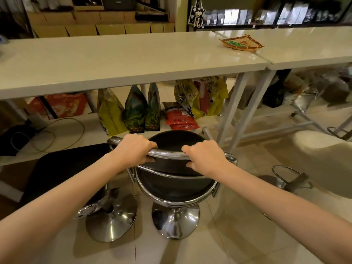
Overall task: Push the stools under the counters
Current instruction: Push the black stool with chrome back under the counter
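A black stool (174, 185) with a chrome frame and round chrome base stands on the tiled floor just in front of the white counter (122, 60). My left hand (133, 149) and my right hand (205, 157) both grip the chrome rail along the top of its backrest. A second black stool (62, 168) stands close on its left, its seat near the counter's lower shelf. A white stool (320, 157) with a chrome footrest stands to the right, in front of the adjoining counter (308, 48).
Several coloured bags (135, 109) and a red box (66, 104) sit on the shelf under the counter, with cables (57, 134) at the left. A woven tray (242, 43) lies on the countertop. White counter legs (234, 109) stand right of the black stool.
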